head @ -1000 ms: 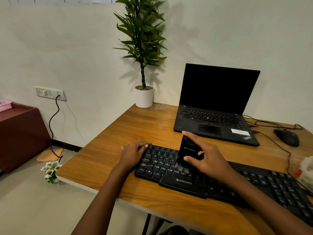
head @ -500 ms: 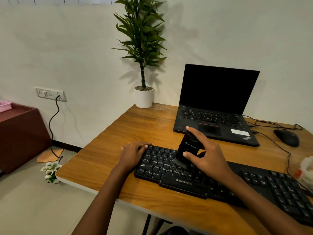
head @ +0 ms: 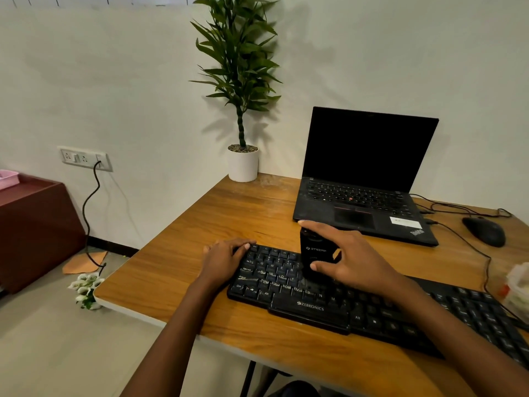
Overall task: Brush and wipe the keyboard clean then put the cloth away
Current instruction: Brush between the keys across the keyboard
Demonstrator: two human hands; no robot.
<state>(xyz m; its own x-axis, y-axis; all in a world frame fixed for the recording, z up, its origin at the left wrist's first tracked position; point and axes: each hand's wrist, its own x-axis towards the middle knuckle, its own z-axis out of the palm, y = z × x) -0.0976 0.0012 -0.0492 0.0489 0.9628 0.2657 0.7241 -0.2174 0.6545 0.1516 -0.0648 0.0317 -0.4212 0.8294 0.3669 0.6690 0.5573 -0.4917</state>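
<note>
- Head view, looking down over a wooden table (head: pixel 229 219) set into a corner of pale walls.
- Black keyboard (head: pixel 310 309) lies along the near edge of the table and runs off towards the right of the frame; "ZEBRONICS" is printed on its front lip.
- Left hand (head: pixel 226 260) rests on the keyboard's left end, fingers laid nearly straight over the far left corner, grasping nothing.
- Right hand (head: pixel 352 259) grips a black brush (head: pixel 315 253), forefinger hooked over its top and thumb pressed against the near face.
- The brush stands upright, its lower end down on the letter keys in the left half of the keyboard. The bristles are blurred and cannot be made out.
- Open black laptop (head: pixel 363 179) sits behind the keyboard with its screen dark.
- Black mouse (head: pixel 483 232) lies to the right of the laptop, its cord trailing across the table.
- A crumpled plastic bag (head: pixel 519 287) sits at the right edge, beside the keyboard's far end; its contents are unclear.
- Green plant (head: pixel 240 67) in a white pot (head: pixel 243 164) stands at the table's far left corner, against the wall.
- Wall socket (head: pixel 84 159) to the left has a dark cable (head: pixel 91 210) hanging from it to the floor.
- Brown cabinet (head: pixel 37 230) stands at far left with a pink tray (head: pixel 8 177) on top.
- White flowers (head: pixel 86 287) lie on the floor by the table's corner.
</note>
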